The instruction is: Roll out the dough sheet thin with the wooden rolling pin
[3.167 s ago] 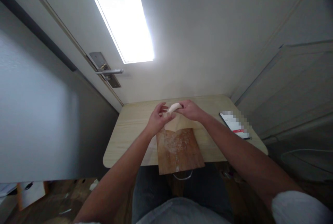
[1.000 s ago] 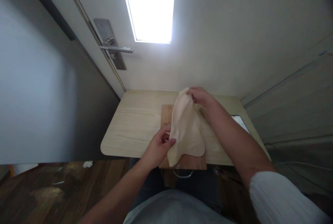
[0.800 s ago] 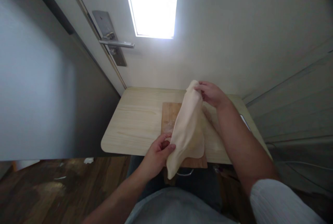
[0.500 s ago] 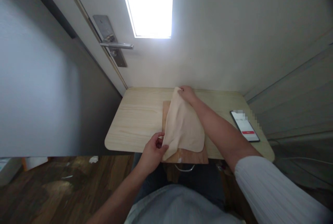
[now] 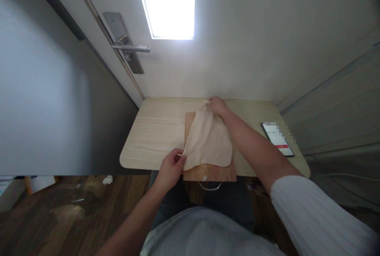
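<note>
A thin, pale sheet of dough lies spread over a brown wooden cutting board on a small light-wood table. My left hand pinches the sheet's near left corner at the board's front edge. My right hand grips the far end of the sheet, close to the wall. The dough hangs slightly slack between the two hands and covers most of the board.
A phone with a lit screen lies on the table's right side. A door with a metal lever handle stands at the back left. The wall runs right behind the table. Dark wood floor shows at the lower left.
The dough went from a small rolled piece held above the board to a wide sheet. It was lifted upright, then lowered, and now lies nearly flat on the board.
</note>
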